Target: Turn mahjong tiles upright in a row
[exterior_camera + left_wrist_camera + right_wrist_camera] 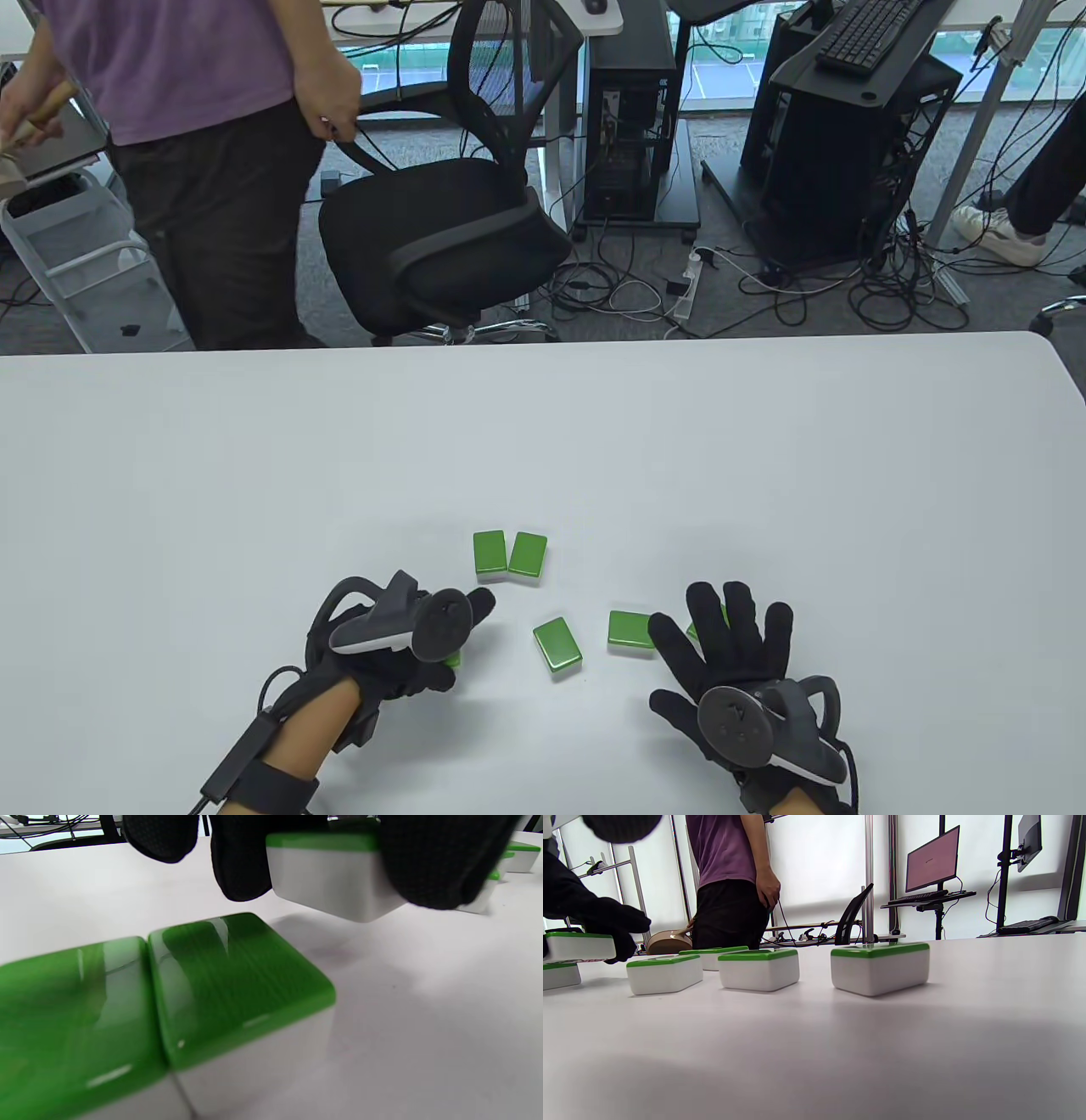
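Note:
Several green-backed mahjong tiles lie face down on the white table (543,424). Two tiles (509,557) lie side by side, large in the left wrist view (237,984). One tile (559,647) lies alone at the middle, another (629,632) to its right. My left hand (458,647) pinches a tile (335,878) between thumb and fingers, green back up, a little above the table; it also shows in the right wrist view (579,946). My right hand (713,637) is open with its fingers spread over a partly hidden tile (694,631).
A person in a purple shirt (195,76) stands beyond the table's far edge by a black office chair (441,238). Computer towers and cables are on the floor behind. Bare white tabletop lies left, right and beyond the tiles.

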Available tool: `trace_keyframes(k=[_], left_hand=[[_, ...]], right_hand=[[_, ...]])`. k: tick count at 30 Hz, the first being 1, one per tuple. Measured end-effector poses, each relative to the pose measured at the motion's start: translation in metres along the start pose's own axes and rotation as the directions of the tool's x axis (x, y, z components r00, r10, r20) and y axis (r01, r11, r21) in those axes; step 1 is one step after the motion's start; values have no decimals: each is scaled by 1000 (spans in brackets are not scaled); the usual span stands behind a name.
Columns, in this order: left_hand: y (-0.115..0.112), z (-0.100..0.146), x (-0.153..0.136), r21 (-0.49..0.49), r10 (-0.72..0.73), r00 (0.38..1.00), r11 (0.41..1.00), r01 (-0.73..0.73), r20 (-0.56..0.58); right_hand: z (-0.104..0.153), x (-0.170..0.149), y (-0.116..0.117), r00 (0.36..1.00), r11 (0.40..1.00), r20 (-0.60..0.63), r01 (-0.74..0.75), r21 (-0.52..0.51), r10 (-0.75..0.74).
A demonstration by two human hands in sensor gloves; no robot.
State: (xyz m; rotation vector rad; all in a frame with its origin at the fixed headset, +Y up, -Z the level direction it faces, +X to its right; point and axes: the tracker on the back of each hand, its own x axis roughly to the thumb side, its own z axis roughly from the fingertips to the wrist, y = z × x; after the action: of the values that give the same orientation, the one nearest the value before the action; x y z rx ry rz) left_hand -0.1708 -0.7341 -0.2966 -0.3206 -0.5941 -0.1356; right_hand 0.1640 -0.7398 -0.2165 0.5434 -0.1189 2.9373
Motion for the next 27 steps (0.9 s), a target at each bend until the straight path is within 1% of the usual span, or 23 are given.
trace_keyframes(k=[4, 13, 19, 24, 27], left_hand=[[-10, 5, 3, -6, -58, 998, 998, 58, 12], [-22, 7, -1, -38, -68, 998, 997, 68, -7], [-27, 9, 1, -31, -91, 996, 995, 91, -7], [-28, 9, 5, -58, -117, 993, 992, 116, -19], [-28, 9, 7, -112, -135, 991, 985, 132, -16]], right_hand=[[0, 0, 0, 1000, 1000, -4, -3, 8, 3], [0, 2, 1, 1000, 1000, 5, -2, 10, 2], [-1, 3, 1, 1000, 1000, 10, -3, 13, 3], [-1, 3, 1, 1000, 1000, 10, -4, 15, 4], [-1, 4, 1, 1000, 1000, 12, -6, 22, 6]])
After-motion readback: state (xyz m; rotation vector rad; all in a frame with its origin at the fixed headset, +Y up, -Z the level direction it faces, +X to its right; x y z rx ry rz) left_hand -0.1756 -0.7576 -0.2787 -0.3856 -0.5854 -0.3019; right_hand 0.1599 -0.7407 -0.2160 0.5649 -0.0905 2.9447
